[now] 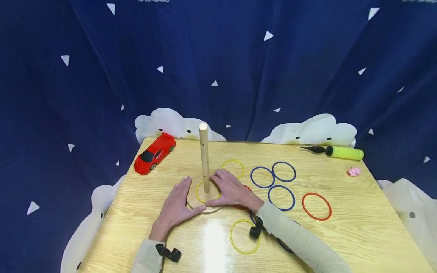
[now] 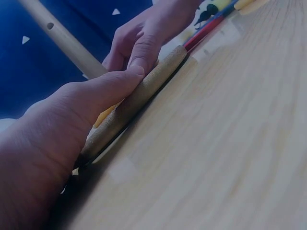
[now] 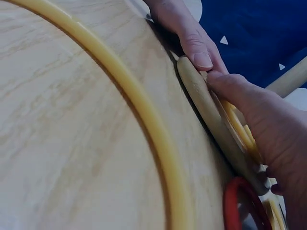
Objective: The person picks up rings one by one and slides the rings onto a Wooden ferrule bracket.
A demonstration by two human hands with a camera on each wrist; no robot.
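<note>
A wooden ring stand has a round base (image 1: pixel 194 194) and a tall upright peg (image 1: pixel 204 159). One yellow ring (image 1: pixel 199 197) lies on that base around the peg's foot. My left hand (image 1: pixel 175 204) grips the base from the left, its fingers along the side and its thumb across the near rim. From the right, my right hand (image 1: pixel 233 190) holds the base with bent fingers, its thumb (image 3: pixel 240 91) at the near rim close to the left thumb (image 2: pixel 108 91). The right hand covers part of the base and the ring.
Blue rings (image 1: pixel 281 198), yellow rings (image 1: pixel 245 253) and red rings (image 1: pixel 316 206) lie on the table (image 1: pixel 119 231), some partly under my right arm. A red toy car (image 1: pixel 155 154) stands back left. At the back right are a yellow-green pump (image 1: pixel 346 152) and a pink pig figure (image 1: pixel 354 171).
</note>
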